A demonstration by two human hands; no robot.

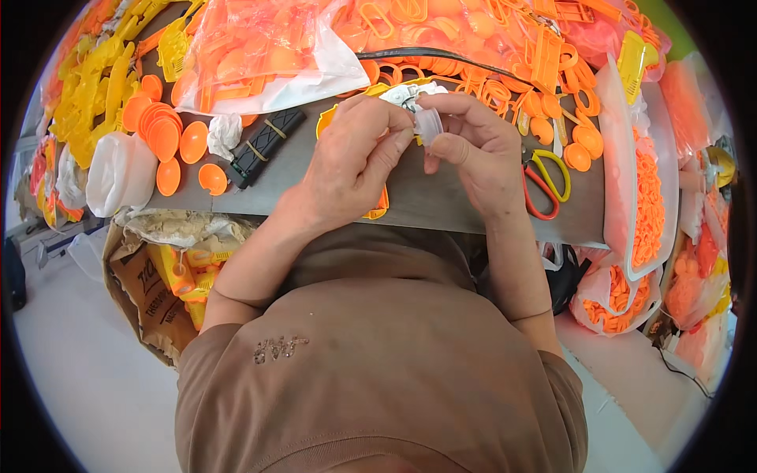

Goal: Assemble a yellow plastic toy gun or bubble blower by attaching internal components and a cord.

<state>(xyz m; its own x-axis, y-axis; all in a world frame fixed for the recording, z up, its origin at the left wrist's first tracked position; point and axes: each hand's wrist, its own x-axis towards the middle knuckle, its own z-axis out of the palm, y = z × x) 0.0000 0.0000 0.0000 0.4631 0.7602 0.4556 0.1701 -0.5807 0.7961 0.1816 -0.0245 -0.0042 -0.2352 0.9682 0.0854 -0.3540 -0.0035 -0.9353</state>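
Over the table edge both my hands meet. Between thumb and fingers, my right hand [482,158] grips a small translucent white round plastic part [428,124]. My left hand [347,162] is pinched close beside that part; whatever its fingertips hold is too small to make out. Just beyond the fingers sits a white plastic mechanism [410,92], with a yellow plastic shell [326,118] partly hidden behind my left hand. A yellow-orange piece [380,206] shows below the left wrist, mostly covered.
Scissors [544,185] with red and yellow handles lie right of my right hand. Orange cups [163,138], a black banded bar [266,147] and a white tub [120,173] are at left. A bin of orange parts [648,205] stands right; a cardboard box [146,288] is below left.
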